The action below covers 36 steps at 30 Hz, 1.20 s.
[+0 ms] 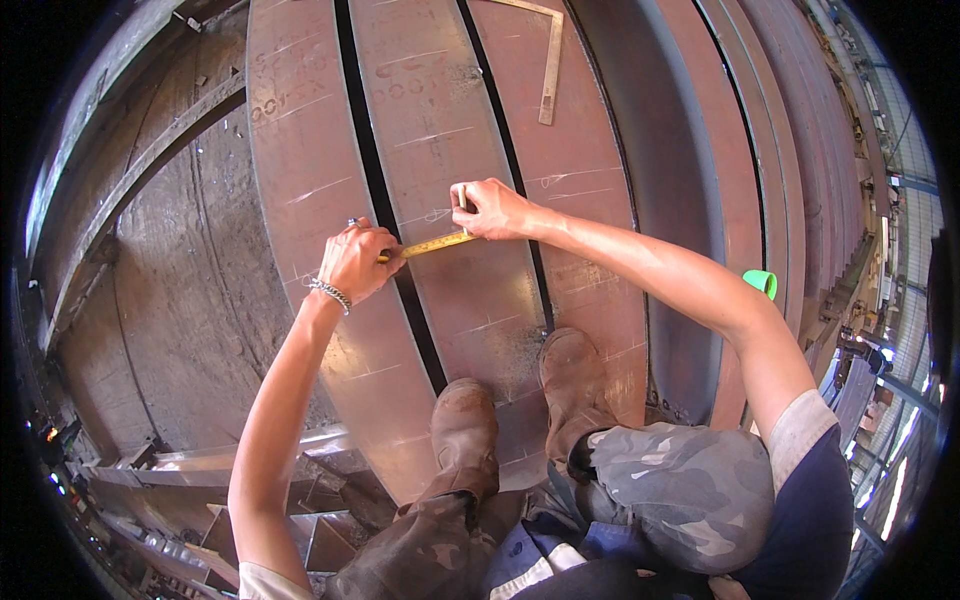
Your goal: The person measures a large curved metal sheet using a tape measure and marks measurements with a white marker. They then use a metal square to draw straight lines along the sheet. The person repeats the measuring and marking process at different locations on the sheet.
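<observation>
A yellow tape measure blade (437, 244) lies across the middle steel beam face (455, 285). My left hand (357, 262), with a chain bracelet at the wrist, is closed on the blade's left end near the dark gap. At the blade's other end is my right hand (497, 210), its fingers pinching a thin pale stick (463, 197), perhaps a marking chalk. The stick's lower tip is close to the blade. Thin white lines are drawn across the reddish-brown steel. Whether my right fingers also touch the blade, I cannot tell.
A metal carpenter's square (551, 85) lies on the right-hand beam face. Dark gaps run between the beams, and my boots (465, 425) stand on them. More steel beams (725, 150) line the right side, with a bright green round object (760, 282) there. A stained floor (190, 270) lies left.
</observation>
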Each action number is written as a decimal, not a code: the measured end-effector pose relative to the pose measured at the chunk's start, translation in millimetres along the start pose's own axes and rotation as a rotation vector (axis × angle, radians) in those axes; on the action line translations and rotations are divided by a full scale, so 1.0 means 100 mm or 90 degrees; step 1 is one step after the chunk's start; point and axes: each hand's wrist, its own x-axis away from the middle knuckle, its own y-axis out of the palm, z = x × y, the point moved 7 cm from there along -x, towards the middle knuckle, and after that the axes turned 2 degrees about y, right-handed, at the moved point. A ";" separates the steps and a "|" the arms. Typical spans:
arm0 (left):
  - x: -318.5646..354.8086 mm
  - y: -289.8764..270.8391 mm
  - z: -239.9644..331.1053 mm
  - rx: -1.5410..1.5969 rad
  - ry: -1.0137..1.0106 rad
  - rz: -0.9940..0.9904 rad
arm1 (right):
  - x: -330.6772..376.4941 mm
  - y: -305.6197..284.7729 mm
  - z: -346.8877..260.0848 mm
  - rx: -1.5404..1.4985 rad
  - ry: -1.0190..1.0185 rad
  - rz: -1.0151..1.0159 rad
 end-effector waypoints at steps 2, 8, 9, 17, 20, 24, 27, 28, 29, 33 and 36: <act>0.00 -0.01 -0.01 0.010 -0.009 -0.002 | 0.01 0.00 -0.03 0.034 -0.005 0.015; 0.01 -0.03 0.01 0.018 -0.002 0.003 | 0.17 -0.46 -0.35 0.040 -0.240 0.317; 0.01 -0.04 0.01 0.014 -0.003 0.011 | 0.18 -0.49 -0.34 0.028 -0.227 0.309; -0.01 0.02 -0.04 0.009 0.000 0.003 | 0.35 -0.67 -0.17 0.004 -0.132 0.317; -0.02 0.03 -0.06 0.007 -0.014 0.005 | 0.42 -0.74 -0.08 -0.009 -0.107 0.320; -0.02 0.02 -0.06 -0.005 -0.012 0.009 | 0.53 -0.82 0.00 -0.015 -0.091 0.325; -0.01 0.01 -0.07 -0.017 -0.032 0.006 | 0.62 -0.86 0.03 -0.011 -0.091 0.336; -0.01 0.01 -0.07 -0.002 -0.031 0.003 | 0.64 -0.88 0.04 -0.007 -0.089 0.340; -0.02 -0.01 -0.06 -0.001 -0.029 0.008 | 0.66 -0.91 0.02 -0.005 -0.110 0.353; -0.10 -0.14 -0.09 -0.040 -0.054 0.016 | 0.72 -1.01 -0.02 0.013 -0.134 0.389; -0.21 -0.27 -0.09 -0.049 -0.060 0.032 | 0.76 -1.07 -0.03 -0.002 -0.125 0.393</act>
